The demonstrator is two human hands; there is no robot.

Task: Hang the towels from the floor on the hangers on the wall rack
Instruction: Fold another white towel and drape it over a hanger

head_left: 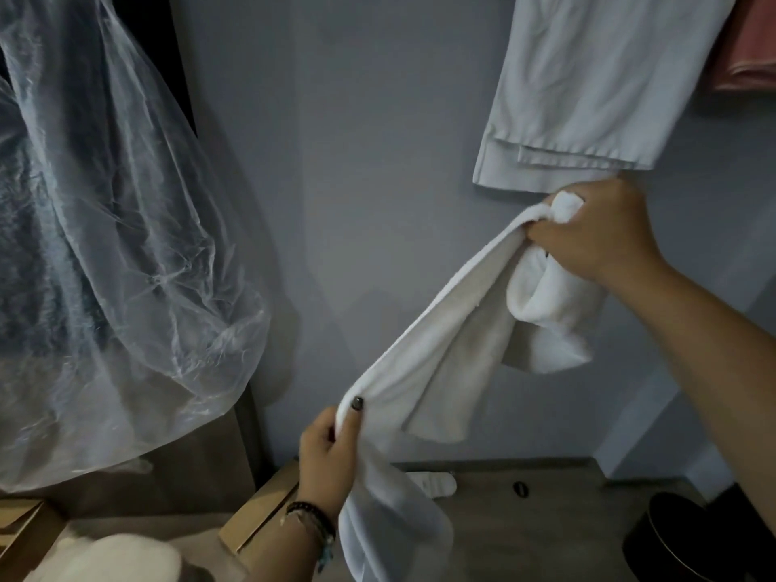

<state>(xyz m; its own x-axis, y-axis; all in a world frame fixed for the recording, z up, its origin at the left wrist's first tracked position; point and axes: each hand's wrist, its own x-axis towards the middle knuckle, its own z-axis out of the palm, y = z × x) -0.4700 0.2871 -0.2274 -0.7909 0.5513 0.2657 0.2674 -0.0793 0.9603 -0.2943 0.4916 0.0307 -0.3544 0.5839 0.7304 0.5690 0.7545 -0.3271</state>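
Your left hand [331, 445] pinches one end of a white towel [436, 363] and your right hand [604, 228] grips the other, bunched, so it stretches in the air before a grey-blue wall [357, 140]. Another pale towel [588, 86] hangs on that wall above your right hand, a pink one [751, 44] beside it. Below lies a wooden floor [525, 531]. Clear plastic sheeting [105, 245] drapes at left.
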